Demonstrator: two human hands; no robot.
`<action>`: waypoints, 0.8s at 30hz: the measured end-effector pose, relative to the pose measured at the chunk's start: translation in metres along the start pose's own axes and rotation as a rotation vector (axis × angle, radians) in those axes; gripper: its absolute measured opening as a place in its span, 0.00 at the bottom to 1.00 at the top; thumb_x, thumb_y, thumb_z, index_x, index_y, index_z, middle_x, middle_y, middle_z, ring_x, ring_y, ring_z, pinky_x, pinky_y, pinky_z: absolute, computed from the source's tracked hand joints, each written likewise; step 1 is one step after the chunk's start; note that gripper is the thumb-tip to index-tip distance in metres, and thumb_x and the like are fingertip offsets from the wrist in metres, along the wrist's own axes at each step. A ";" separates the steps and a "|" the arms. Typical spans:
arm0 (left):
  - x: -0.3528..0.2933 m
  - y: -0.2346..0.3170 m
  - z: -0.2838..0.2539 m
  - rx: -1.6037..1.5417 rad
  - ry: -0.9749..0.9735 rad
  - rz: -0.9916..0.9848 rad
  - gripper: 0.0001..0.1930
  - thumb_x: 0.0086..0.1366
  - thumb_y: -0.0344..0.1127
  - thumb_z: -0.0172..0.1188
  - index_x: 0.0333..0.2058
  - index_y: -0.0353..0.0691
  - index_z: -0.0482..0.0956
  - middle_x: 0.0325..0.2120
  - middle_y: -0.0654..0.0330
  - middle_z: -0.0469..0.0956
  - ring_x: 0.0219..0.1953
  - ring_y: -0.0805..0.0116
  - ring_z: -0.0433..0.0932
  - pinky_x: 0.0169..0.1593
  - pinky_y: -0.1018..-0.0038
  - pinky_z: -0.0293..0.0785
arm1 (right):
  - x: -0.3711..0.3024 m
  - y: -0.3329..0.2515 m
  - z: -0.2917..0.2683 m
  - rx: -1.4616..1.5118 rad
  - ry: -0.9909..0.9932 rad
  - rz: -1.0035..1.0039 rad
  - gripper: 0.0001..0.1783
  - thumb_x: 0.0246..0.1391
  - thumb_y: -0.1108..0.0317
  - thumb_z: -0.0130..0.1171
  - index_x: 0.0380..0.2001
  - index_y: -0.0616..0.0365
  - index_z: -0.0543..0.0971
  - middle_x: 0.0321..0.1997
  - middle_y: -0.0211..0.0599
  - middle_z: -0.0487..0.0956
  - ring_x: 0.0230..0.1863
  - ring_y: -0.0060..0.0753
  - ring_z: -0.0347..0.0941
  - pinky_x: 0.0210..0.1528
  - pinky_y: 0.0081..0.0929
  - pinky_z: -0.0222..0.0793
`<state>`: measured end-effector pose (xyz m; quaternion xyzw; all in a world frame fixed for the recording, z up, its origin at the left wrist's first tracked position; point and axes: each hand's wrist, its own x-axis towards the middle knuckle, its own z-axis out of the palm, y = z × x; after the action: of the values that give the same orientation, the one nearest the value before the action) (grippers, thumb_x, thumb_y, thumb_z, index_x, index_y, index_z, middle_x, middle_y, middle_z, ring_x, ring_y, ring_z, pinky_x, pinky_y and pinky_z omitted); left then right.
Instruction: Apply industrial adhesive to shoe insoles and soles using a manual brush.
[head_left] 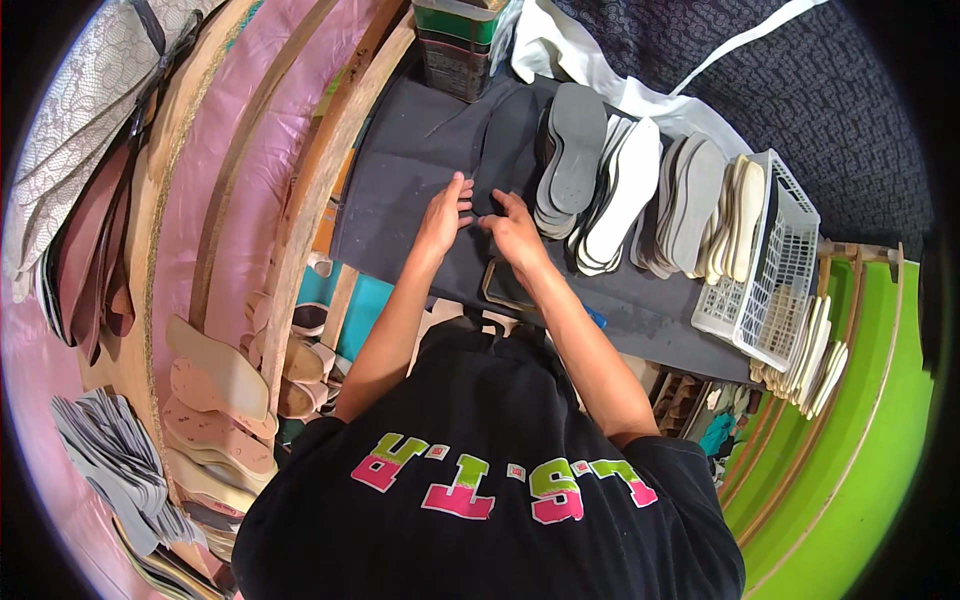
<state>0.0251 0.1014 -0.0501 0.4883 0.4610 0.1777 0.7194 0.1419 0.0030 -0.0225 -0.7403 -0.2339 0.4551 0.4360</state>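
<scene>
My left hand (444,216) is wide by a flat black sole (509,130); I can't tell what my right hand (513,231) or the white plastic basket (722,310) holds.

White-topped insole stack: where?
Head view, right of centre on the table: the white-topped insole stack lies between the dark grey stack and the lighter grey stack, right of the right hand.

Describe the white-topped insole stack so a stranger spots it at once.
Start at the dark table, with a white basket at its right end. Left of the basket runs a row of insole stacks. The white-topped stack sits between two grey-topped stacks, and is clearly whiter than the row's cream stack.
</scene>
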 end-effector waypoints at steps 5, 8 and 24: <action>0.005 0.004 0.001 -0.023 0.004 0.009 0.43 0.77 0.69 0.47 0.67 0.29 0.74 0.63 0.40 0.75 0.62 0.50 0.76 0.62 0.57 0.77 | -0.007 -0.026 -0.006 -0.011 0.010 -0.007 0.44 0.53 0.60 0.65 0.72 0.69 0.70 0.82 0.69 0.53 0.83 0.61 0.51 0.81 0.42 0.52; 0.012 0.000 -0.005 -0.058 0.031 -0.012 0.41 0.76 0.67 0.51 0.64 0.28 0.77 0.59 0.43 0.76 0.58 0.54 0.77 0.58 0.61 0.79 | -0.011 -0.022 0.005 -0.080 0.042 -0.037 0.43 0.52 0.59 0.67 0.70 0.68 0.73 0.78 0.73 0.57 0.81 0.63 0.55 0.79 0.43 0.55; 0.017 0.012 -0.019 -0.283 -0.068 -0.157 0.36 0.73 0.63 0.57 0.60 0.32 0.79 0.50 0.55 0.78 0.46 0.65 0.77 0.54 0.65 0.75 | -0.008 -0.030 0.022 0.153 0.154 -0.205 0.31 0.53 0.72 0.64 0.62 0.67 0.81 0.73 0.50 0.69 0.67 0.50 0.74 0.71 0.36 0.68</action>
<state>0.0205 0.1290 -0.0499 0.3502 0.4435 0.1674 0.8079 0.1209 0.0222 0.0027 -0.7099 -0.2387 0.3664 0.5521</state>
